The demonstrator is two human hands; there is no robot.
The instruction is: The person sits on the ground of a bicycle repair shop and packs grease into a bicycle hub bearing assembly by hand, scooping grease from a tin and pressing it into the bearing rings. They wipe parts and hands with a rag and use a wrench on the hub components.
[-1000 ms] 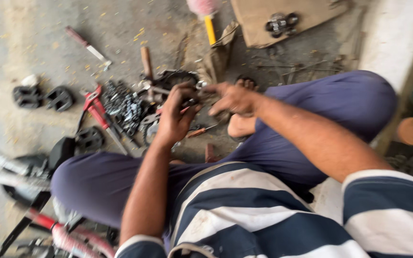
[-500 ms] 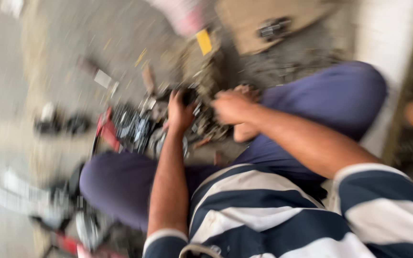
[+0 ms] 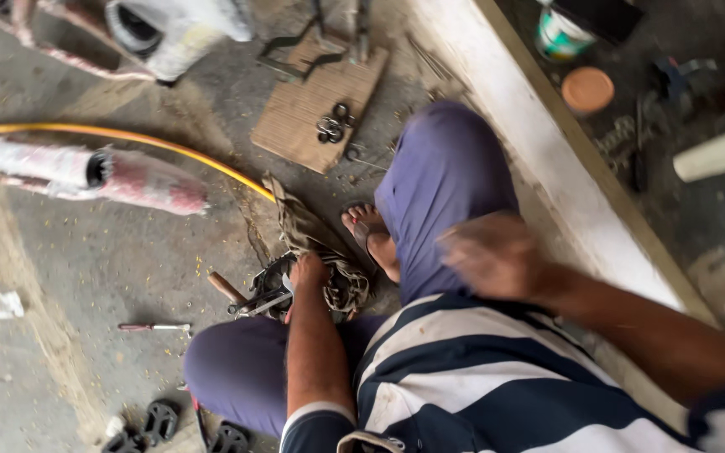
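While we sit on the concrete floor (image 3: pixel 102 277) with legs folded, our left hand (image 3: pixel 306 273) reaches down between the knees and rests on a small heap of dark metal parts (image 3: pixel 268 289), just beside a crumpled, dirty rag (image 3: pixel 312 239). The fingers curl down into the heap, but we cannot tell whether they clasp anything, since the hand covers what lies beneath it. Our right hand (image 3: pixel 492 256) hangs in the air over the right knee, blurred by motion; nothing shows in it, and we cannot tell how far its fingers are spread. A wooden handle (image 3: pixel 226 287) pokes out from the left side of the heap. A bare foot in a sandal (image 3: pixel 371 239) lies just beyond the rag.

Farther out on the floor, a yellow hose (image 3: pixel 127 138) runs from the left edge toward the rag. A wrapped pink and white tube (image 3: pixel 86 174) lies near it. A flat board (image 3: pixel 312 109) sits toward the far side of the floor, carrying a cluster of small black rings (image 3: pixel 335 126). A thin screwdriver (image 3: pixel 153 327) lies left of our left knee, and black pedals (image 3: pixel 161 419) sit at the near edge. Beyond a pale raised kerb (image 3: pixel 530 159) on the right stand an orange lid (image 3: pixel 587 90) and a small white tub (image 3: pixel 560 35).
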